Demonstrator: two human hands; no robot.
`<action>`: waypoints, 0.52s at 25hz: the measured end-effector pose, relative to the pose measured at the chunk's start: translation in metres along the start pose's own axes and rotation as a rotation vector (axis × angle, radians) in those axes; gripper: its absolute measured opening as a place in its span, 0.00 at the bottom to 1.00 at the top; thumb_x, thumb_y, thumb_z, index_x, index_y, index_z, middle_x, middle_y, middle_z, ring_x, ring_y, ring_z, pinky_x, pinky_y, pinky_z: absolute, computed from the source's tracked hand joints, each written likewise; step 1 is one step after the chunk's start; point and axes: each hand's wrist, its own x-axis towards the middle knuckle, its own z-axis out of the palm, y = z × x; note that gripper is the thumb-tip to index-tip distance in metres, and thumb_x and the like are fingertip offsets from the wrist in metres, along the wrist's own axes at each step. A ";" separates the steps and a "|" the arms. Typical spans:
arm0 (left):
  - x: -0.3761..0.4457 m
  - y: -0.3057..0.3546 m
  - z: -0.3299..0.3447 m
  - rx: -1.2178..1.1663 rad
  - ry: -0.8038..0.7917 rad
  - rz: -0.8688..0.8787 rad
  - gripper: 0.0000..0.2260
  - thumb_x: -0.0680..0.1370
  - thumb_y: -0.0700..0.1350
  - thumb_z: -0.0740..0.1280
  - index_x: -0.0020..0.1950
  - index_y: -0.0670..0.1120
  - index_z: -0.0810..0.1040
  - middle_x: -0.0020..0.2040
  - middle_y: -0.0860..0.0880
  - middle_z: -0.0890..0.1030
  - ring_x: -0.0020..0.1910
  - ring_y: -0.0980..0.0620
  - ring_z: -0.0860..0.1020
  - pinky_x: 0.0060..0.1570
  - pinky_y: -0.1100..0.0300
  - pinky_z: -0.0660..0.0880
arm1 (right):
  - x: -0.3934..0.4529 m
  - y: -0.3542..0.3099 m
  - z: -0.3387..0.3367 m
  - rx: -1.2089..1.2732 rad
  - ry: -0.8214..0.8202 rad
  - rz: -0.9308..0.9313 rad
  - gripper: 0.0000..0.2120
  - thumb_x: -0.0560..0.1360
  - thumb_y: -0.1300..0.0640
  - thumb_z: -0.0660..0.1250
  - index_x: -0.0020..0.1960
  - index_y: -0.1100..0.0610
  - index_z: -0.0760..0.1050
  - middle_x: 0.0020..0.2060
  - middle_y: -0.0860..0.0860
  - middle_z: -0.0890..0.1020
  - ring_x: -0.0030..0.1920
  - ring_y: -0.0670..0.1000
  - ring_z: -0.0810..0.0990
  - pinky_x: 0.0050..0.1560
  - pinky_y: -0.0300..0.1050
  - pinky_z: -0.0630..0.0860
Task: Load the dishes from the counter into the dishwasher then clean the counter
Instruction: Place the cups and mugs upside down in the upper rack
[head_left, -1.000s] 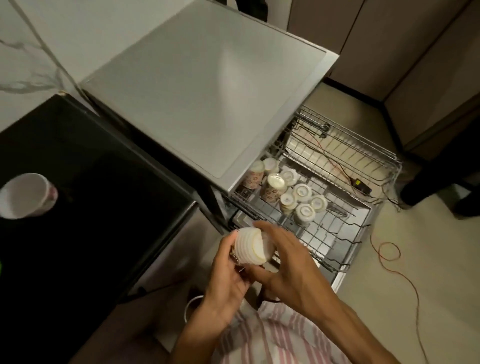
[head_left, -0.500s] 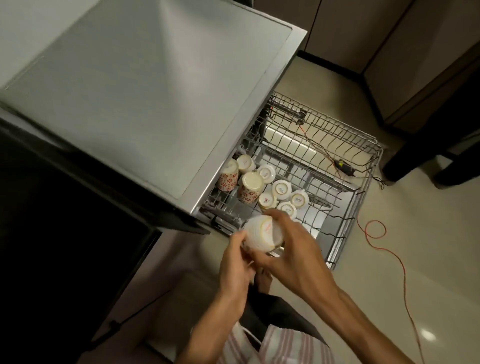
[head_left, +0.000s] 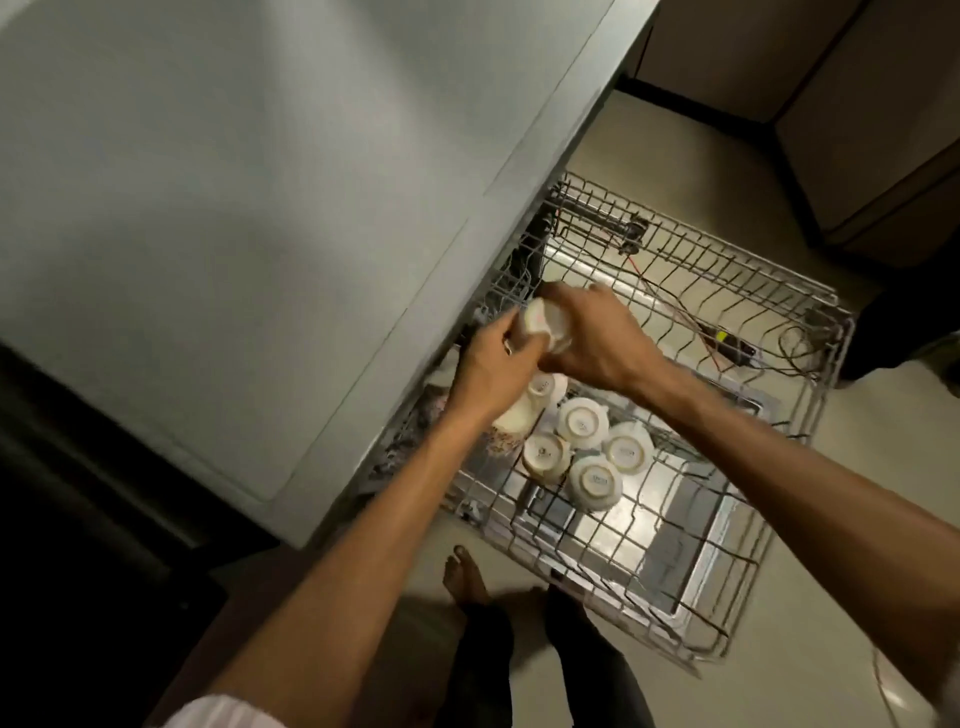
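Head camera looks down at a pulled-out wire dishwasher rack (head_left: 675, 519). Both hands grasp one small white ceramic cup (head_left: 545, 325) above the rack's back corner: left hand (head_left: 493, 364) curled round its near side, right hand (head_left: 597, 343) wrapped over its far side. Upturned white cups (head_left: 582, 423) crowd just below. Lowered carelessly, the held cup could knock them or catch the grey appliance edge (head_left: 415, 332) beside it.
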 end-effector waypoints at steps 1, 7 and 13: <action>0.025 -0.008 0.004 0.007 0.039 0.007 0.17 0.80 0.45 0.65 0.69 0.50 0.73 0.60 0.51 0.80 0.56 0.55 0.78 0.53 0.60 0.76 | 0.022 0.011 0.005 -0.033 0.002 -0.031 0.31 0.67 0.51 0.77 0.66 0.54 0.69 0.56 0.52 0.80 0.55 0.54 0.74 0.59 0.49 0.71; 0.118 -0.051 0.016 0.084 0.242 -0.031 0.15 0.79 0.44 0.66 0.66 0.48 0.77 0.58 0.47 0.82 0.56 0.48 0.80 0.58 0.49 0.77 | 0.103 0.057 0.037 -0.135 -0.088 -0.130 0.25 0.69 0.53 0.74 0.63 0.53 0.71 0.51 0.48 0.80 0.55 0.51 0.77 0.67 0.50 0.65; 0.145 -0.075 0.029 0.131 0.326 -0.053 0.08 0.80 0.39 0.64 0.50 0.36 0.81 0.47 0.43 0.83 0.44 0.51 0.78 0.40 0.65 0.70 | 0.119 0.072 0.059 -0.227 -0.207 -0.151 0.31 0.71 0.53 0.74 0.69 0.53 0.66 0.60 0.52 0.76 0.61 0.54 0.71 0.65 0.47 0.65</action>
